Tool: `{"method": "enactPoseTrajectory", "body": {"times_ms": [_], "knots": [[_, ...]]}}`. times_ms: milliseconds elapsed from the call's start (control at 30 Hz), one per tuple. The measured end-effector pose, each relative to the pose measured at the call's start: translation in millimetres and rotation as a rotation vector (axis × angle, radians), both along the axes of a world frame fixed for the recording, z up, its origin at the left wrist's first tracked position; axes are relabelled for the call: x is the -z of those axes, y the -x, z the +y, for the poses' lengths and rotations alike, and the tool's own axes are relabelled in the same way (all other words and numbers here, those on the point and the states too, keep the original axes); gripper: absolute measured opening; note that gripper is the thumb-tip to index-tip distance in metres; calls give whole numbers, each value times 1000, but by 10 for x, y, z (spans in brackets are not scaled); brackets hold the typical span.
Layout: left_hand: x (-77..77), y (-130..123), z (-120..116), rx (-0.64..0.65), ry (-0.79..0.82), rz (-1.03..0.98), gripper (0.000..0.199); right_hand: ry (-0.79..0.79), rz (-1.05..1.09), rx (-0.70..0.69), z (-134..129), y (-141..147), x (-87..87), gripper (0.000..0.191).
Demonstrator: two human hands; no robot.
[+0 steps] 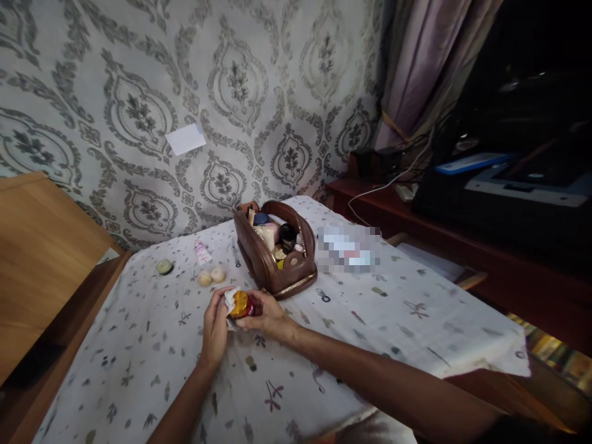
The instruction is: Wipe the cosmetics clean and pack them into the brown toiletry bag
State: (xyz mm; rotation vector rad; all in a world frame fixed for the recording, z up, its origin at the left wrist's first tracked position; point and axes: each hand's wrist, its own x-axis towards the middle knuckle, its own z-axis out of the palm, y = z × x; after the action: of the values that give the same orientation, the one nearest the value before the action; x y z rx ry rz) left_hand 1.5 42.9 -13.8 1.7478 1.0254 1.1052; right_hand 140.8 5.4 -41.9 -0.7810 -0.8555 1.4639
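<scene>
My right hand (269,317) grips a small red jar with a gold-yellow lid (241,304) above the patterned cloth. Pressed against the jar's lid side is a crumpled white wipe (230,300), held in the closed fingers of my left hand (216,319). Just beyond my hands stands a brown toiletry bag (268,267), unzipped, with several bottles, tubes and a dark round-capped container inside. Two round beige items (211,276) lie left of the bag. A pink and white tube (202,252) and a pale green round container (164,266) are farther left.
A white cloth with a leaf print (152,345) covers the table. Right of the bag lies a blurred-out item (349,249). A wooden panel (50,246) borders the left side; a dark red desk (472,271) with a white cable (393,182) stands at right.
</scene>
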Motion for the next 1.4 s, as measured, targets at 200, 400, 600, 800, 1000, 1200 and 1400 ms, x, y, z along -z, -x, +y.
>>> {"method": "enactPoseTrajectory", "body": {"times_ms": [200, 400, 600, 800, 1000, 1200, 1400], "knots": [[42, 23, -35, 82, 28, -20, 42, 105, 149, 15, -45, -13, -49, 65], [2, 47, -75, 131, -29, 43, 46, 176, 286, -90, -74, -59, -143, 59], [39, 107, -31, 287, 190, -145, 55, 173, 182, -256, -70, -88, -112, 57], [136, 101, -27, 376, 340, -302, 57, 235, 28, -355, -26, -69, -16, 73], [80, 52, -74, 223, 284, -249, 34, 202, 60, -332, -75, -28, -69, 63], [-6, 65, -54, 196, 135, -209, 25, 134, 22, -317, -139, -20, -125, 62], [-131, 34, -119, 163, 137, -106, 19, 19, -113, -246, -121, 1, -24, 59]]}}
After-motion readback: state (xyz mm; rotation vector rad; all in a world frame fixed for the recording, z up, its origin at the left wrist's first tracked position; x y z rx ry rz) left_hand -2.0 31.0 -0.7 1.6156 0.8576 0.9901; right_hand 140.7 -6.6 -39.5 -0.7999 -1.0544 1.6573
